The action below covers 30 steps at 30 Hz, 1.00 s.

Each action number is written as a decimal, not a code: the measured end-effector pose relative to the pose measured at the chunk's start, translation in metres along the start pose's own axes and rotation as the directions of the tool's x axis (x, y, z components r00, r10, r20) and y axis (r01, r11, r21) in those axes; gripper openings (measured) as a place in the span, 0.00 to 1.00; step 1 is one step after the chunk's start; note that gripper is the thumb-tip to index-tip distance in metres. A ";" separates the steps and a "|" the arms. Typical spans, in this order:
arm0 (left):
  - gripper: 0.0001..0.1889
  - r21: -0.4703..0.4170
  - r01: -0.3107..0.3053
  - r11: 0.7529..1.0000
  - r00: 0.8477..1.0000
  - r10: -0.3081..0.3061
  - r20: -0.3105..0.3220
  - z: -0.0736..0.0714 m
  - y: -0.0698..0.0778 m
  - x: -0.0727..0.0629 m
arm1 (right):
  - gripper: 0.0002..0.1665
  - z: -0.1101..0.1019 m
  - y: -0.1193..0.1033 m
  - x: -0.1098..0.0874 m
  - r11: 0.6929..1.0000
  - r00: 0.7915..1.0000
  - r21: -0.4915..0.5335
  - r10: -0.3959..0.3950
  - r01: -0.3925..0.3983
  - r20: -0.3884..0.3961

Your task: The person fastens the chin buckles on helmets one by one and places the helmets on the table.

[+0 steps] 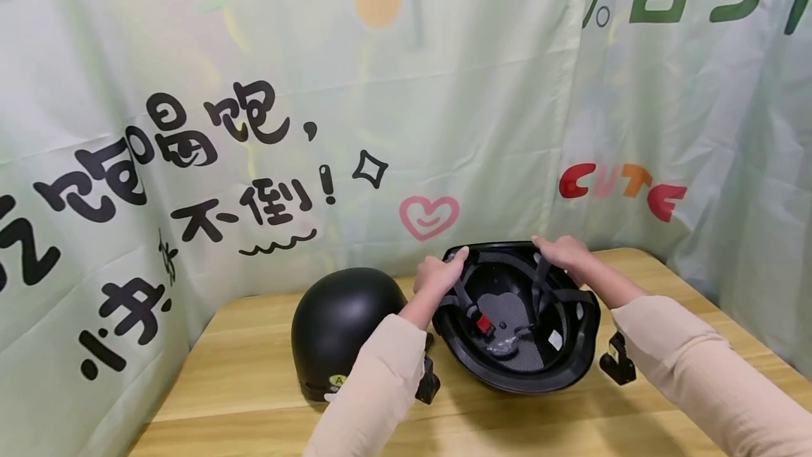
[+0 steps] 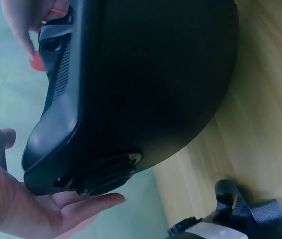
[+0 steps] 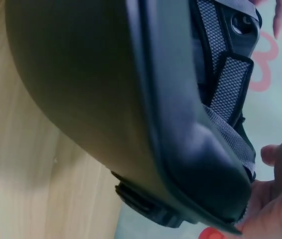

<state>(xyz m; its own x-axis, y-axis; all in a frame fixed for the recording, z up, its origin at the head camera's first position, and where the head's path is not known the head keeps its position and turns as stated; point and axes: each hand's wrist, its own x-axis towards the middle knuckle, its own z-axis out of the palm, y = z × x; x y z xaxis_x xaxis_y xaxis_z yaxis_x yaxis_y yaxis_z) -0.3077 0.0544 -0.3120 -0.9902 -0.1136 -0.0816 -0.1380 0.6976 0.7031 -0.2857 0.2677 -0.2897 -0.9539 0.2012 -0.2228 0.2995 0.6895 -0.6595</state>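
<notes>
A black helmet [image 1: 580, 365] is tipped so its inside faces me, with grey lining, dark straps and a red buckle [image 1: 485, 323] showing. My left hand [image 1: 440, 273] grips its far rim on the left, thumb over the edge. At the far right of the rim, my right hand [image 1: 564, 254] holds on the same way. In the left wrist view, the left fingers [image 2: 93, 209] reach along the outer shell beside a black fitting [image 2: 106, 174]. The right wrist view has the right hand [image 3: 280, 199] at a shell corner.
Another matte black helmet [image 1: 345, 323] stands dome up on the wooden table [image 1: 241, 351], left of the held one, partly behind my left sleeve. A printed curtain [image 1: 482, 125] hangs behind the table. Dark webbing [image 2: 268, 211] lies low in the left wrist view.
</notes>
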 end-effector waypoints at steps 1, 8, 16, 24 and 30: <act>0.31 0.011 0.003 1.000 1.000 -0.004 0.007 -0.001 -0.001 -0.001 | 0.47 0.001 0.000 -0.002 1.000 1.000 0.004 0.011 -0.011 0.010; 0.36 0.085 -0.009 0.996 0.998 0.004 0.061 -0.012 -0.006 -0.011 | 0.45 0.004 -0.006 -0.015 0.997 0.998 0.037 0.065 -0.066 0.016; 0.35 -0.034 -0.005 0.999 1.000 0.006 0.029 -0.018 -0.004 -0.016 | 0.44 0.004 -0.008 -0.025 0.999 0.997 -0.015 0.034 -0.035 -0.069; 0.32 -0.221 -0.079 0.972 0.991 0.053 -0.120 -0.013 0.004 -0.020 | 0.37 0.003 0.001 -0.042 0.988 0.934 -0.060 -0.151 0.139 -0.323; 0.29 -0.341 -0.139 0.930 0.977 0.072 -0.202 -0.005 0.004 -0.031 | 0.34 0.008 0.005 -0.053 0.972 0.857 -0.012 -0.213 0.235 -0.470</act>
<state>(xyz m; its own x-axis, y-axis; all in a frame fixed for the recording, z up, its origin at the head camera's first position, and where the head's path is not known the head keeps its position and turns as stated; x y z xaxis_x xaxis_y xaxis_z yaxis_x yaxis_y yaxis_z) -0.2777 0.0571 -0.3027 -0.9723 -0.2040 0.1139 0.0173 0.4235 0.9057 -0.2336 0.2551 -0.2865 -0.8908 0.3522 0.2871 0.0664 0.7259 -0.6846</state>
